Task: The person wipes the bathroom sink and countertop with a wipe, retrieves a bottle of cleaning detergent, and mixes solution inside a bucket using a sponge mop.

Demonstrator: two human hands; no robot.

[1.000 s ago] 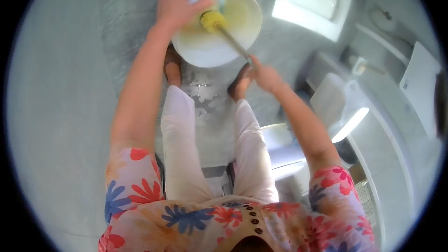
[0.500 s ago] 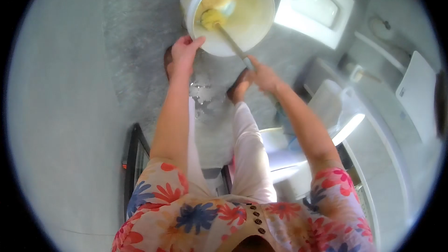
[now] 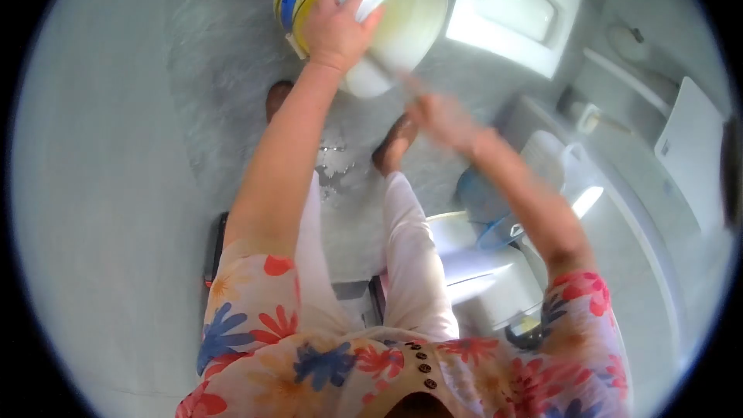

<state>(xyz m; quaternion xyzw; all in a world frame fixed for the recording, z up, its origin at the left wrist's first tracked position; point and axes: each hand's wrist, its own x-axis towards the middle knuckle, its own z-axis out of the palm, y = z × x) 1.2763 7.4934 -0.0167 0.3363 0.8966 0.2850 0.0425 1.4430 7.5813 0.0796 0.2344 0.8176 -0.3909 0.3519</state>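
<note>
A white bucket [image 3: 409,42] with a yellow and blue label lies tipped, its mouth turned to the right and towards me. My left hand [image 3: 338,27] grips it near the rim, fingers spread over the side by the wire handle. Blurred by motion, my right hand [image 3: 443,120] is closed around the handle of a long-handled brush [image 3: 385,68]. The handle runs into the bucket's mouth, and the brush's yellow head is hidden inside.
A white squat toilet [image 3: 515,0] is set in the grey floor at the upper right. Beside my right leg stand a blue container [image 3: 481,195] and a white jug [image 3: 546,156]. Water [image 3: 334,161] wets the floor between my feet.
The bucket has turned and tipped further, so its label shows. My left hand has moved from the near rim up onto its side. The brush head has gone out of sight.
</note>
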